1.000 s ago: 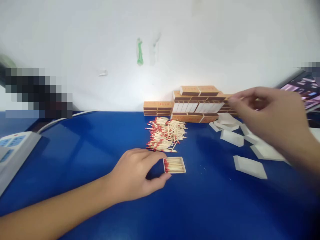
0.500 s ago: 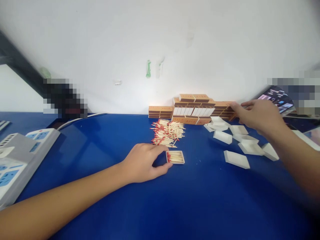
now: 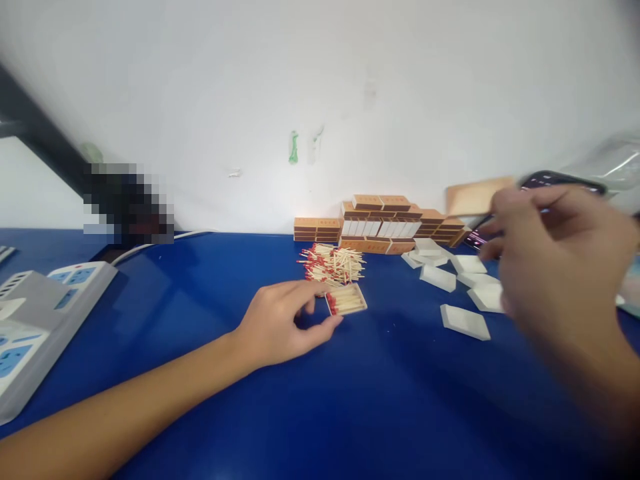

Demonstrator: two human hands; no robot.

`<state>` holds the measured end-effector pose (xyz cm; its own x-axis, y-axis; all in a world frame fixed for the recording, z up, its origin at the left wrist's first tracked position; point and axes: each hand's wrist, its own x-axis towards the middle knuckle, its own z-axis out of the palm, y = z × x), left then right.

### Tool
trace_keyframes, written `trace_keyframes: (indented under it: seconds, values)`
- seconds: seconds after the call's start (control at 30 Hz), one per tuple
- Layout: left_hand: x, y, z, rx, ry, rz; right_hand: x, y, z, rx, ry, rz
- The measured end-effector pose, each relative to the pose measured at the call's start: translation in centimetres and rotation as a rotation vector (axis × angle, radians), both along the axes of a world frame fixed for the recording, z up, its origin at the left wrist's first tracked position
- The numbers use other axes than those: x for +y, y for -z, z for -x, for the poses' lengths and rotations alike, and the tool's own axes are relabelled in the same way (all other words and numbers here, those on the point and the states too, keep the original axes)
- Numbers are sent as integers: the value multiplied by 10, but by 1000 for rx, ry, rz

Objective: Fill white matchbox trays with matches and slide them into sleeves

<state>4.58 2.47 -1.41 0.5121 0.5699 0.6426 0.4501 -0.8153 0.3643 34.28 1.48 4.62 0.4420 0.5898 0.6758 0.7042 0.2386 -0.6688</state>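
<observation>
Head view: I have left hand [image 3: 287, 323] narrowed, thumb and fingers at left end of match-filled tray [image 3: 363, 297], which sits askew just nearer than match pile [image 3: 334, 263]. Right hand [image 3: 560, 247] pinches tan box [image 3: 473, 197], blurred, lifted off tabletop [image 3: 400, 400], near right end of matchbox stack [image 3: 381, 229]. Tight edge: pile right behind tray. Room: rightward to loose white trays [image 3: 466, 322], nearward to view's bottom edge.

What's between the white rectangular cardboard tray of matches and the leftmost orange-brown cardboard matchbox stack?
Head view: a loose pile of red-tipped wooden matches lies on the blue tabletop between tray and stack.
</observation>
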Motion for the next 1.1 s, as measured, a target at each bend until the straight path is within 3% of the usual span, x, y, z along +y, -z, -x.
trace_keyframes:
  seconds: [0.07, 0.13, 0.33, 0.4, 0.53, 0.73, 0.93, 1.1]
  values:
    - [3, -8, 0, -56, -70, 53, -21, 7, 34, 304, -260, 166]
    - [7, -16, 1, -72, -98, 101, -33, 19, 60, 388, -437, 329]
    - [10, -22, -5, -154, -10, 305, -39, 45, 81, 490, -603, 392]
    - [7, -20, -10, -202, 3, 372, -40, 45, 79, 485, -616, 394]
    - [-1, -14, -15, -289, 3, 412, -39, 42, 71, 473, -515, 331]
    - [-8, -2, -3, -253, -3, 185, -34, 43, 56, 291, -556, 327]
    - [-8, -3, -2, -278, -69, 194, -34, 43, 54, 282, -523, 311]
    - [-10, -3, -2, -238, -63, 99, -34, 47, 54, 319, -577, 360]
